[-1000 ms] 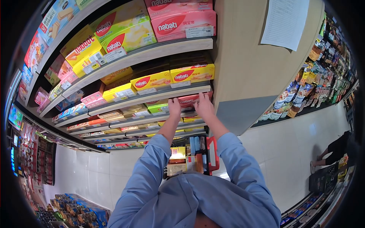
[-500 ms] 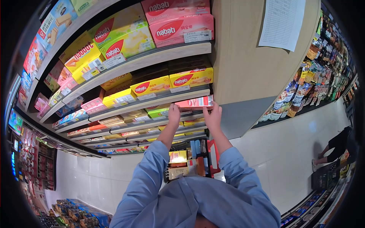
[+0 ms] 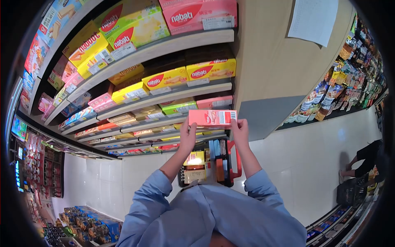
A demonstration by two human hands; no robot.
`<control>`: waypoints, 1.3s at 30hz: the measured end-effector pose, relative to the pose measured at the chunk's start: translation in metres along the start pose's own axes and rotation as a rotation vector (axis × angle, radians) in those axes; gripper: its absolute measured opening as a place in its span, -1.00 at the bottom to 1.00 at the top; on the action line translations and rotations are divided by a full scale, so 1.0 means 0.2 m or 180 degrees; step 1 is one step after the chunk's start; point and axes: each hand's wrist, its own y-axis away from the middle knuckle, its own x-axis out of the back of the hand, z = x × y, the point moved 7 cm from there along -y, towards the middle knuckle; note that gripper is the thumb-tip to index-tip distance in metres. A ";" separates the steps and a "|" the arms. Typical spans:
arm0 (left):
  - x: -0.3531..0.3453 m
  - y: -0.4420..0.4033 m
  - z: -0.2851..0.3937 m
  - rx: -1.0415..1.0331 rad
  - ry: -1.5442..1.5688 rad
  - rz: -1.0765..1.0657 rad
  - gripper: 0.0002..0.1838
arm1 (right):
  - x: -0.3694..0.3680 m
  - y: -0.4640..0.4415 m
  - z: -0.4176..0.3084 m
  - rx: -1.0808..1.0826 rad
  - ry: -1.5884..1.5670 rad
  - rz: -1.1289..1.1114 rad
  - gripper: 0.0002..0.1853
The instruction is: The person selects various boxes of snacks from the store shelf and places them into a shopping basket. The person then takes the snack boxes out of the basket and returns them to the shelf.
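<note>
Your left hand (image 3: pixel 188 138) grips the left end of a pink box (image 3: pixel 205 118), and your right hand (image 3: pixel 240 132) holds its right end, the barcode facing you. Just beyond it, a green box (image 3: pixel 179 107) and a pink carton (image 3: pixel 214 101) sit side by side on a shelf (image 3: pixel 164 119). Below your hands, a basket (image 3: pixel 180 179) with a red handle (image 3: pixel 239 164) holds several packages. A paper sheet (image 3: pixel 313 20) hangs on the wooden panel (image 3: pixel 263 61) to your right; well beyond, a person (image 3: pixel 367 154) in dark clothing is partly visible.

Bright indoor light, glare on glossy floor (image 3: pixel 296 164), dark shadow inside shelves (image 3: pixel 205 90), fisheye-curved edges, black corners
</note>
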 end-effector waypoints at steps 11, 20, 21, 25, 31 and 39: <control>0.36 0.29 1.00 -0.1132 -0.1282 -0.1290 -0.50 | -0.31 0.90 0.00 -0.2819 -0.2316 -0.2151 -0.37; 0.77 0.47 0.95 -0.0785 -0.0242 -0.0717 -0.64 | -0.51 1.37 -0.21 -0.2998 -0.2503 -0.3148 -0.38; 0.81 0.49 0.90 -0.0417 0.0334 -0.0798 -0.68 | -0.52 1.42 -0.25 -0.2963 -0.2631 -0.3328 -0.38; 0.95 0.60 0.92 -0.0801 0.0679 -0.0669 -0.76 | -0.52 1.55 -0.35 -0.2590 -0.2272 -0.3019 -0.39; 1.04 0.78 0.88 -0.0324 0.2363 -0.0617 -0.72 | -0.39 1.62 -0.52 -0.1032 -0.1125 -0.1774 -0.47; 1.05 1.01 0.74 0.0802 0.3241 -0.0717 -0.17 | -0.27 1.79 -0.69 0.0821 -0.0856 -0.1072 -0.63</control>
